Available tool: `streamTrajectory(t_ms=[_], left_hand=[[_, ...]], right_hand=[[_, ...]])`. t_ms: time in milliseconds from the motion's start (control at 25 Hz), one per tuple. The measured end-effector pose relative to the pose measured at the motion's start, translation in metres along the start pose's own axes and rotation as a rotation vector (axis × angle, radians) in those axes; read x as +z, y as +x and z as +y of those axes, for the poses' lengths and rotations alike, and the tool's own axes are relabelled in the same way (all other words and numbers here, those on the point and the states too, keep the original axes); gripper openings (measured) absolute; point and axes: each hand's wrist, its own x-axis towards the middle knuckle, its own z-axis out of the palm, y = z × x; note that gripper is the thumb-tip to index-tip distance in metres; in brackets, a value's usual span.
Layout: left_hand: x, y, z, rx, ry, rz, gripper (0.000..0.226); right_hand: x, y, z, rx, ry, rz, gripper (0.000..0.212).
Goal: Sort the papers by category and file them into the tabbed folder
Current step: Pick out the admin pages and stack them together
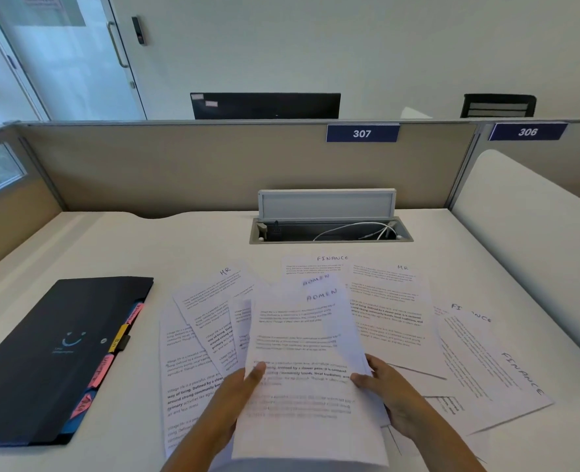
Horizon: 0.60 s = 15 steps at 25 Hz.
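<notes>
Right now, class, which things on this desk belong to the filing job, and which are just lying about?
Part of the job:
- ADMIN sheets, held by the left hand and right hand
- HR sheet
- FINANCE sheet
- tabbed folder, closed

Just lying about:
- white cable in the open cable tray
- desk sign 307

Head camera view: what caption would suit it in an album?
Both hands lift ADMIN papers from mixed sheets beside a closed tabbed folder.

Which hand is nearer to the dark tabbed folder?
Left. The left hand is beside the dark tabbed folder; the right hand lies farther away.
</notes>
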Motion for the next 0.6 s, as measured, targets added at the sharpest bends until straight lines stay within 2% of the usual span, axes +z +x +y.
streamTrajectory(t_ms=[80, 240, 400, 600], left_hand=[[0.001, 0.004, 0.005, 0.117, 0.085, 0.008, 0.025], [0.007, 0.007, 0.023, 0.26, 0.193, 0.164, 0.025], [0.017, 0.001, 0.042, 0.339, 0.135, 0.243, 0.018], [0.02, -0.005, 0.055, 0.384, 0.049, 0.284, 0.013]], right_hand=[[0.005, -0.007, -0.008, -0.101, -0.145, 0.026, 0.035], [0.02, -0.025, -0.035, -0.33, -0.325, 0.088, 0.031], [0.032, -0.029, -0.05, -0.518, -0.374, 0.16, 0.029], [0.037, -0.022, -0.043, -0.589, -0.347, 0.213, 0.033]])
